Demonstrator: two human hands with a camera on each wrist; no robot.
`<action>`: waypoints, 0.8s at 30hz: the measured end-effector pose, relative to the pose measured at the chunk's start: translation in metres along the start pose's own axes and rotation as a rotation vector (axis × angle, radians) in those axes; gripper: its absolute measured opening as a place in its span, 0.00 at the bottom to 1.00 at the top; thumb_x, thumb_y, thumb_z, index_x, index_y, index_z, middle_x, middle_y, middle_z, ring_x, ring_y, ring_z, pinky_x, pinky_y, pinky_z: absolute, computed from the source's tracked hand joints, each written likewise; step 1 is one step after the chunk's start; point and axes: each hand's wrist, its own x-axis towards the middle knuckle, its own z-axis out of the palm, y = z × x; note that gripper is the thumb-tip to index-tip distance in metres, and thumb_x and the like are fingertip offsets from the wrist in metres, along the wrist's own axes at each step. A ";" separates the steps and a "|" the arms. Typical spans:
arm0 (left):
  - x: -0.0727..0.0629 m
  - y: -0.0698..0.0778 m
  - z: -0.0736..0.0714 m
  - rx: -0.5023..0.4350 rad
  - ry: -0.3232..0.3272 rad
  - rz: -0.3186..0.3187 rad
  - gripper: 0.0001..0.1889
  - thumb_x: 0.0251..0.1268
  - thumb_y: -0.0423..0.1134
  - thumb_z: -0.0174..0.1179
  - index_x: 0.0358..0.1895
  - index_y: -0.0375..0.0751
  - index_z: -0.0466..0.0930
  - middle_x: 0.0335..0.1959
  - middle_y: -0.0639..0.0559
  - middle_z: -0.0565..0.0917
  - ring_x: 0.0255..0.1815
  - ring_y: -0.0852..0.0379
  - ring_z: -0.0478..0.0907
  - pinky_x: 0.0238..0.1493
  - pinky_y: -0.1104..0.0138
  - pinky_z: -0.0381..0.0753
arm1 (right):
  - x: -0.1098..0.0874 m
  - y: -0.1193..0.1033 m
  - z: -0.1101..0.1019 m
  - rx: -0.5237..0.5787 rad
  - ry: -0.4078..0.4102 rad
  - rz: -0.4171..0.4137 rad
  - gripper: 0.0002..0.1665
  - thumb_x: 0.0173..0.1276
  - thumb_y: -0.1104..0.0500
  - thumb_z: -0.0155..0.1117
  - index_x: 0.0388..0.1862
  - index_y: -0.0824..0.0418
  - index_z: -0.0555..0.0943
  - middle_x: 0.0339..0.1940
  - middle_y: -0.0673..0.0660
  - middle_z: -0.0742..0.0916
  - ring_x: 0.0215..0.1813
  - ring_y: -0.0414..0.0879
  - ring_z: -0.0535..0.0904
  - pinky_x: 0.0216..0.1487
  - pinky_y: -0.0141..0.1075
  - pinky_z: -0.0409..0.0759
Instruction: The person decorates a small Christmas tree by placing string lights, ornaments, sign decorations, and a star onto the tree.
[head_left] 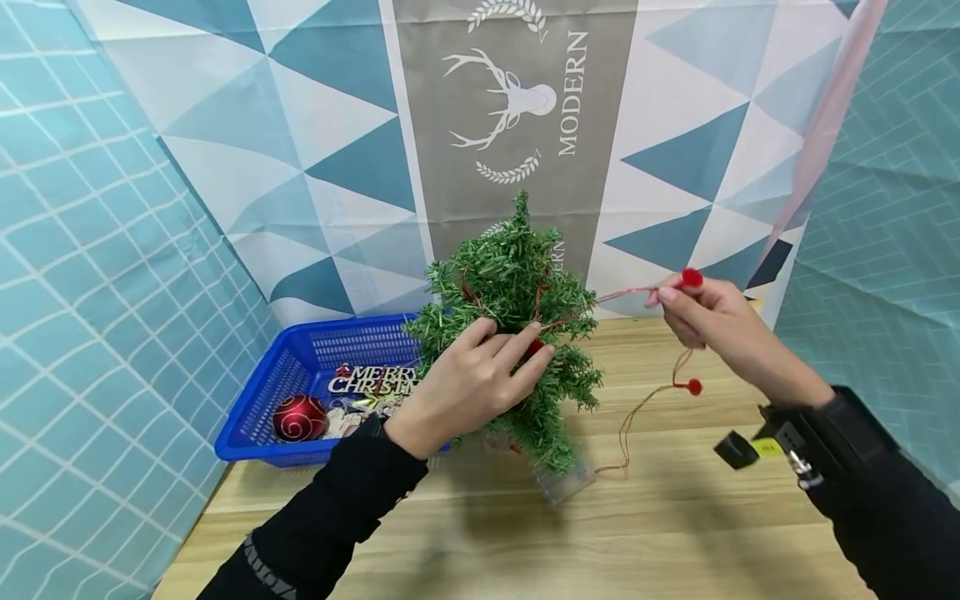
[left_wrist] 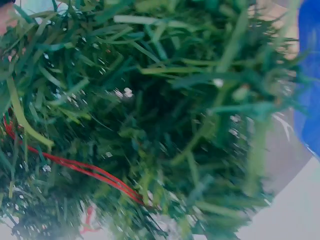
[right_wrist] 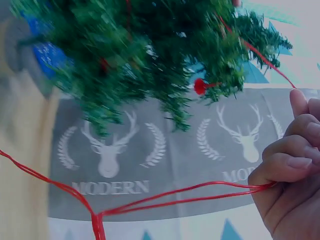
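A small green artificial Christmas tree (head_left: 517, 267) stands tilted on the table, its clear base (head_left: 564, 482) showing at the bottom. A thin red cord garland (head_left: 622, 293) with small red balls runs over its branches. My left hand (head_left: 480, 379) reaches into the branches, thumb and forefinger round a red ball on the cord. To the right of the tree, my right hand (head_left: 712, 321) pinches the cord, a red ball (head_left: 692, 277) at its fingers. Below it a loose length with another red ball (head_left: 694, 387) hangs towards the base. Needles fill most of the left wrist view.
A blue plastic basket (head_left: 258, 417) stands left of the tree. Inside lie a red bauble (head_left: 300, 417), a Merry Christmas sign (head_left: 372, 380) and other small decorations. Patterned cloth (head_left: 352, 167) hangs behind the wooden table (head_left: 645, 533).
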 end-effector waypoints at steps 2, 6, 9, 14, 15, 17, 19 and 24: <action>-0.006 -0.003 -0.001 -0.043 0.031 0.008 0.13 0.75 0.38 0.48 0.52 0.46 0.81 0.52 0.46 0.82 0.40 0.55 0.81 0.43 0.61 0.72 | 0.014 -0.005 0.000 -0.031 0.003 -0.029 0.15 0.78 0.57 0.47 0.46 0.63 0.79 0.16 0.55 0.66 0.17 0.49 0.57 0.21 0.42 0.57; -0.016 -0.010 -0.004 -0.145 0.064 0.006 0.13 0.64 0.45 0.62 0.50 0.49 0.83 0.55 0.49 0.81 0.53 0.53 0.78 0.49 0.58 0.73 | 0.040 -0.013 0.000 -0.081 -0.017 -0.034 0.15 0.77 0.54 0.48 0.47 0.61 0.79 0.15 0.54 0.65 0.16 0.47 0.55 0.21 0.40 0.57; -0.022 -0.015 -0.006 -0.206 0.066 -0.007 0.18 0.55 0.46 0.69 0.51 0.50 0.84 0.58 0.49 0.79 0.59 0.51 0.74 0.57 0.53 0.70 | 0.056 -0.015 0.000 -0.094 -0.041 -0.036 0.16 0.77 0.52 0.48 0.47 0.61 0.79 0.15 0.53 0.65 0.17 0.47 0.55 0.22 0.39 0.58; -0.032 -0.020 -0.009 -0.285 0.055 -0.038 0.19 0.56 0.44 0.68 0.52 0.50 0.83 0.59 0.47 0.77 0.63 0.49 0.70 0.65 0.47 0.61 | 0.068 -0.009 0.002 -0.101 -0.093 -0.033 0.16 0.77 0.53 0.48 0.47 0.64 0.77 0.15 0.54 0.66 0.19 0.47 0.59 0.23 0.38 0.62; -0.034 -0.020 -0.009 -0.301 0.055 -0.048 0.18 0.56 0.44 0.68 0.52 0.50 0.83 0.59 0.47 0.77 0.63 0.49 0.70 0.66 0.46 0.60 | 0.069 -0.006 0.002 -0.097 -0.108 -0.027 0.15 0.77 0.54 0.48 0.47 0.63 0.77 0.15 0.54 0.67 0.19 0.47 0.60 0.23 0.38 0.63; -0.038 -0.020 -0.009 -0.339 0.062 -0.071 0.18 0.56 0.43 0.69 0.51 0.49 0.83 0.58 0.47 0.78 0.63 0.49 0.70 0.66 0.45 0.59 | 0.067 0.000 0.003 -0.097 -0.140 -0.012 0.14 0.77 0.55 0.49 0.46 0.64 0.77 0.15 0.55 0.68 0.19 0.48 0.62 0.23 0.38 0.65; -0.041 -0.021 -0.009 -0.366 0.073 -0.091 0.18 0.54 0.42 0.70 0.50 0.48 0.83 0.58 0.46 0.78 0.62 0.48 0.70 0.66 0.45 0.58 | 0.063 0.007 0.003 -0.100 -0.167 0.009 0.13 0.76 0.56 0.50 0.44 0.64 0.78 0.14 0.56 0.70 0.19 0.48 0.63 0.23 0.39 0.66; -0.045 -0.023 -0.008 -0.417 0.095 -0.131 0.17 0.51 0.40 0.71 0.46 0.45 0.83 0.56 0.45 0.79 0.61 0.47 0.71 0.66 0.45 0.58 | 0.056 0.018 0.003 -0.122 -0.207 0.060 0.15 0.76 0.56 0.51 0.37 0.66 0.78 0.16 0.56 0.72 0.22 0.49 0.66 0.28 0.39 0.69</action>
